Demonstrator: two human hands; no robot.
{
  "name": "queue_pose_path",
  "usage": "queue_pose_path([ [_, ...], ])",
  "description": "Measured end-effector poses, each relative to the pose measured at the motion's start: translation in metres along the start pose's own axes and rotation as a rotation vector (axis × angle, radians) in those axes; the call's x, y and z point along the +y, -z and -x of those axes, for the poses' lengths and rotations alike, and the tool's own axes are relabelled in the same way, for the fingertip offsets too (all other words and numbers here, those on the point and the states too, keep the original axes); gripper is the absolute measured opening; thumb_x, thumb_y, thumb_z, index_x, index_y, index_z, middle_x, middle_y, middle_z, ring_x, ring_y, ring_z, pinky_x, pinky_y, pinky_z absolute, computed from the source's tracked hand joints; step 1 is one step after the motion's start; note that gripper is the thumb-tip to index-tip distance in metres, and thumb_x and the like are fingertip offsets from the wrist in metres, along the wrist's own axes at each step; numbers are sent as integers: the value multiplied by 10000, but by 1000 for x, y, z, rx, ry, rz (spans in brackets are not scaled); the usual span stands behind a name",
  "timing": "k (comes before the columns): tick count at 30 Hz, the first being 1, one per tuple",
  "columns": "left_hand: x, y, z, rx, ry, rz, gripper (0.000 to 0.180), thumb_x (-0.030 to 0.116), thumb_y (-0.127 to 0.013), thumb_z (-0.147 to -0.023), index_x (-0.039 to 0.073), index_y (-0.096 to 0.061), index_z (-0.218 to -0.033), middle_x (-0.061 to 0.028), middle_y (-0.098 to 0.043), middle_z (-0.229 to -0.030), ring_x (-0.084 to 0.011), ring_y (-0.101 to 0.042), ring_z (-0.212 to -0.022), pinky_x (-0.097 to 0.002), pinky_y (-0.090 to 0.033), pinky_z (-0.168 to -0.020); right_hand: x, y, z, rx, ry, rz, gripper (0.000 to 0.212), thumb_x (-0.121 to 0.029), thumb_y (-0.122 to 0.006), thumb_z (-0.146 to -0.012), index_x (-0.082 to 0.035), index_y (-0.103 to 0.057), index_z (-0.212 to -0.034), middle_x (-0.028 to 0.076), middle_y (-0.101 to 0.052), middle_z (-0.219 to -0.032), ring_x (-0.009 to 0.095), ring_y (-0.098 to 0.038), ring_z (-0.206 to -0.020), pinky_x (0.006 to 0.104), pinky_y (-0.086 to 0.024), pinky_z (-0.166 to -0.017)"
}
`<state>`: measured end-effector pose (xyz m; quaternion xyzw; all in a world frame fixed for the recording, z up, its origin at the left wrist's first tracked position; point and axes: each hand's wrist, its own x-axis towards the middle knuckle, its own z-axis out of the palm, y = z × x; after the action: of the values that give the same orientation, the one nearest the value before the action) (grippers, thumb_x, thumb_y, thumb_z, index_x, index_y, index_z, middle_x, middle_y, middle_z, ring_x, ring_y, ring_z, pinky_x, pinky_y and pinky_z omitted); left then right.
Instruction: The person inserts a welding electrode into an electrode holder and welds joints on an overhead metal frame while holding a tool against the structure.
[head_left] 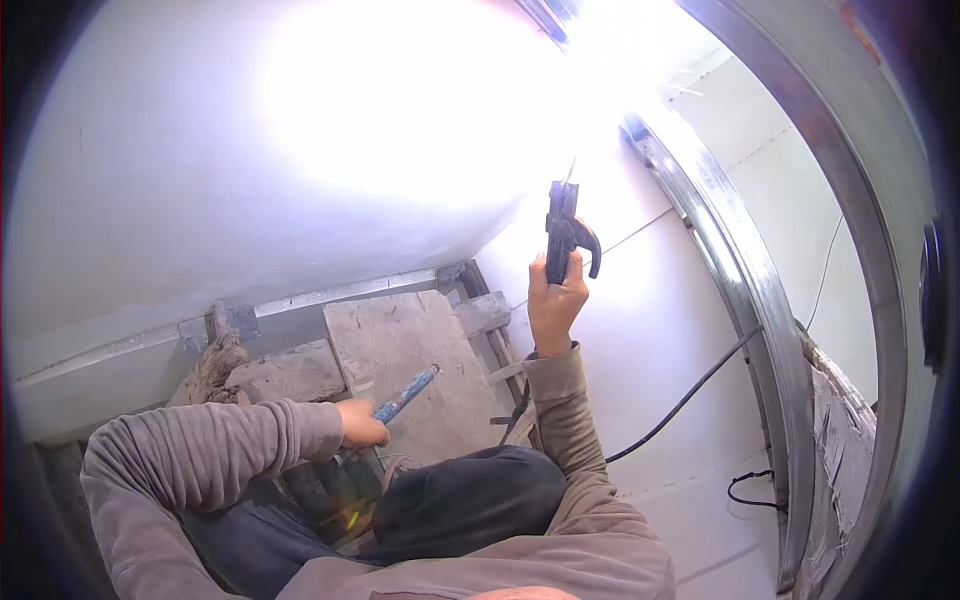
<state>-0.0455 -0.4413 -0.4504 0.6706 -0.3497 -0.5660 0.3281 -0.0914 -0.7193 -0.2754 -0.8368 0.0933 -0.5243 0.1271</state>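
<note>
My right hand point(556, 312) is raised and wrapped round the grip of a black welding electrode holder point(563, 225). A thin welding rod point(571, 168) sticks up from its jaws toward a blinding white glare near the metal frame, where the rod's tip is lost. Lower on the left, my left hand point(362, 424) is closed on a blue, worn, pipe-like handle point(406, 394). That handle points up and right over a wooden board; its lower part is hidden by my hand and leg.
Curved metal framing point(722, 232) arches down the right side. A dark cable point(690, 398) runs behind my right arm to the frame. Rough scaffold boards point(410, 345) lie before my knees, beside a pale wall point(160, 220). A splintered panel point(842, 445) leans at the lower right.
</note>
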Motion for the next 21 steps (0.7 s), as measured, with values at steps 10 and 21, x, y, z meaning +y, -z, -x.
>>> queue_pose_path([
  [10, 12, 1, 6, -5, 55, 54, 322, 275, -697, -838, -47, -694, -823, -129, -699, -743, -234, -678, -591, -385, -541, -583, 2, 6, -7, 0, 27, 35, 179, -85, -692, -887, 22, -627, -1016, 53, -591, -645, 117, -526, -538, 306, -467, -540],
  [21, 7, 5, 5, -17, -17, 35, 315, 253, -662, -867, -7, -654, -690, -114, -651, -644, -235, -648, -565, -411, -522, -586, -16, 1, -10, 105, 87, -149, 191, -54, -724, -884, 81, -613, -962, 132, -669, -759, 147, -608, -634, 324, -510, -598],
])
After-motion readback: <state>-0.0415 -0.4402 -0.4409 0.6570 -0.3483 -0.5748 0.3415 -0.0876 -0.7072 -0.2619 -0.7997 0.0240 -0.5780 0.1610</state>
